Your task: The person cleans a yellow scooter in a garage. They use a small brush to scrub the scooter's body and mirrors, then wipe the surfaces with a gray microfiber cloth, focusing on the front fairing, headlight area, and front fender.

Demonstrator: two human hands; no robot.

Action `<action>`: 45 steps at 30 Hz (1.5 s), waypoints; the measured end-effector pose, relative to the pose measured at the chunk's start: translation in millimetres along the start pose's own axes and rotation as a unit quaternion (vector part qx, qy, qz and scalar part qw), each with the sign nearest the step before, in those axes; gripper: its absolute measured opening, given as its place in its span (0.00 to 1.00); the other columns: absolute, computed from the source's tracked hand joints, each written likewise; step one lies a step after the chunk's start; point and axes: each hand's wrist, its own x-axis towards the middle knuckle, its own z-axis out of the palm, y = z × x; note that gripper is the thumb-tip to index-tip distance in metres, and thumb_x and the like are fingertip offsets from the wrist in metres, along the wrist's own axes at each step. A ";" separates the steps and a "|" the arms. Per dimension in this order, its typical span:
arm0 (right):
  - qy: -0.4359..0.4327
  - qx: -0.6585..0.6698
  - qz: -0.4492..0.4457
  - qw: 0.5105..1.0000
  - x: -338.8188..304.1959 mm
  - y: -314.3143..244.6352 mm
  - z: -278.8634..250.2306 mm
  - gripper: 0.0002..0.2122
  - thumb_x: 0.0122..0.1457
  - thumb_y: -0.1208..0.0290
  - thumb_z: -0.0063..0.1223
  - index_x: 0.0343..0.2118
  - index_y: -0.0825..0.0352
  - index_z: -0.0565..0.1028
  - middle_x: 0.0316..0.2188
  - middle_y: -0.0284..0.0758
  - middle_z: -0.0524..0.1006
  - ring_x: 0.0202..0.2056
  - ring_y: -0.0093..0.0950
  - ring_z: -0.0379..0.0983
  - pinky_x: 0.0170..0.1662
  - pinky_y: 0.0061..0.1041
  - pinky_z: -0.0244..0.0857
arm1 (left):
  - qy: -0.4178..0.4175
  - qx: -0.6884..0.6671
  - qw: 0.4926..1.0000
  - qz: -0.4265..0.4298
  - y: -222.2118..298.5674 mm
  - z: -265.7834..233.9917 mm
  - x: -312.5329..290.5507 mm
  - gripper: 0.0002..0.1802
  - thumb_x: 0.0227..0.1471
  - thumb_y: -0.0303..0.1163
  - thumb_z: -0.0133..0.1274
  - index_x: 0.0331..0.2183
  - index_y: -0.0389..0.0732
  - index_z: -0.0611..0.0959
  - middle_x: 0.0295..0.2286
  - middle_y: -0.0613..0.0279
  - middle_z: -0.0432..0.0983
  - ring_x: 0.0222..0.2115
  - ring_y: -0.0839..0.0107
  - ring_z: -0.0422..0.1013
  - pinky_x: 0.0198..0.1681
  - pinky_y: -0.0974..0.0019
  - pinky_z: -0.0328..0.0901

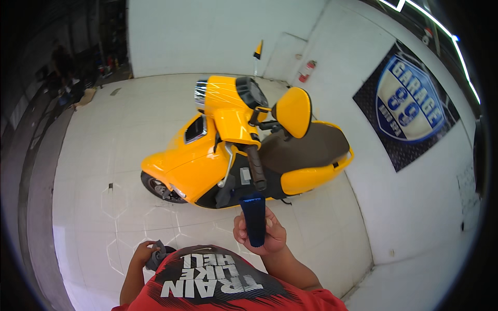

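At lower centre I see my right hand (259,234) wrapped around a dark blue upright tool (254,218); lower left, my left hand (146,254) clutches a crumpled grey cloth (156,255), below the yellow scooter (244,150).

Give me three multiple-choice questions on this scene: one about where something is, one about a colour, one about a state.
1. Where is the scooter?
A. On the white tiled floor, beside the white wall
B. On a lift
C. Outdoors on grass

2. What colour is the thing in the right hand?
A. Red
B. Dark blue
C. Green

3. What is the left hand doing?
A. Hanging empty
B. Resting on the seat
C. Gripping a dark grey cloth

Answers:
1. A, its wheel sits on the tiles near the wall.
2. B, the blue tool stands up from the fist.
3. C, cloth bunches between the fingers.
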 end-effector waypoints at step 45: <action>0.388 -0.864 -0.186 -0.260 206.0 -38.7 71.9 0.11 0.48 0.79 0.65 0.36 0.72 0.81 0.32 0.38 0.73 0.34 0.31 0.72 0.34 0.27 0.67 | -0.299 0.459 0.834 0.057 170.3 -256.0 359.0 0.17 0.47 0.30 0.59 0.40 0.33 0.84 0.33 0.50 0.82 0.34 0.62 0.77 0.39 0.62 0.71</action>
